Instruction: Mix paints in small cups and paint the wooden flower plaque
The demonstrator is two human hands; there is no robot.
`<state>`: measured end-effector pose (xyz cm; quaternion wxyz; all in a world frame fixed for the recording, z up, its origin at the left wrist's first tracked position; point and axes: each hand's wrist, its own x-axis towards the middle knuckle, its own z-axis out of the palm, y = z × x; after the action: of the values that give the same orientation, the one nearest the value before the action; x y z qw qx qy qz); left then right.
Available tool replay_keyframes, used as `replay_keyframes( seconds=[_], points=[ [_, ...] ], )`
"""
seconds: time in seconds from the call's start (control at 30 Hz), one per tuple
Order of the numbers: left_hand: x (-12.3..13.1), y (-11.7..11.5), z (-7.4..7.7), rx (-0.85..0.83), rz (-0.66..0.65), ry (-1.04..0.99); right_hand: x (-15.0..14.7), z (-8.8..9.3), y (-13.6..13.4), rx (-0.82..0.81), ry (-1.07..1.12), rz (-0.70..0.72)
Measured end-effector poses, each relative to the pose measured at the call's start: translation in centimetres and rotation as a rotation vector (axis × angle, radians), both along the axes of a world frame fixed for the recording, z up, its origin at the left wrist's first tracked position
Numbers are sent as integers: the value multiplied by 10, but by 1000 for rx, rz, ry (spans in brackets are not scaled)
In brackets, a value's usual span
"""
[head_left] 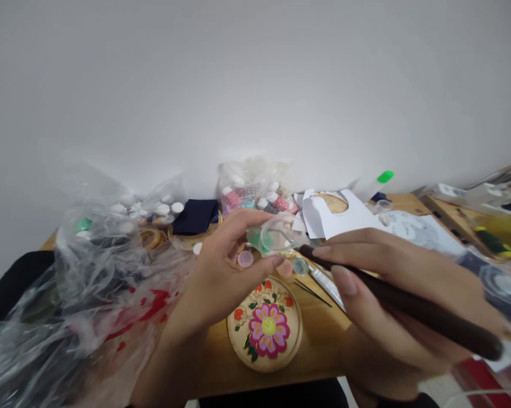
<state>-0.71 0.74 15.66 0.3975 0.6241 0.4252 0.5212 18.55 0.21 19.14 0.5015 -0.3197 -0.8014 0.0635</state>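
Note:
My left hand [215, 272] grips a clear plastic cup [283, 232] tilted on its side, thumb below and fingers behind it. In my right hand [402, 263] is a dark-handled tool [417, 303], held like a pen. Its front end reaches to the cup's mouth; what kind of tip it has is blurred. Some green shows at the cup's left part. Below both hands lies a round wooden plaque [236, 340] with a raised pink flower [269, 327], green leaves and small orange flowers outlined in gold.
Small pink [245, 259], peach [285, 268] and teal cups [300, 266] stand behind the plaque. A white tube [326, 283] and a thin black stick [313, 293] lie beside them. Crumpled plastic bags [98, 272] cover the left; bagged bottles [255, 190] and papers [338, 218] line the wall.

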Motion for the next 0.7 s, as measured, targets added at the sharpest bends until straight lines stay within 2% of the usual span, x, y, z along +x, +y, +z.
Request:
replay_keyframes(
  seconds=[0.13,0.4,0.7],
  points=[
    [1,5,-3,78,14,27,-5,-2,1,86,-18,48],
    [1,6,-4,114,33,55,-2,1,-1,-16,54,38],
    [3,6,-6,269,114,107,-5,-3,3,-11,82,82]
  ],
)
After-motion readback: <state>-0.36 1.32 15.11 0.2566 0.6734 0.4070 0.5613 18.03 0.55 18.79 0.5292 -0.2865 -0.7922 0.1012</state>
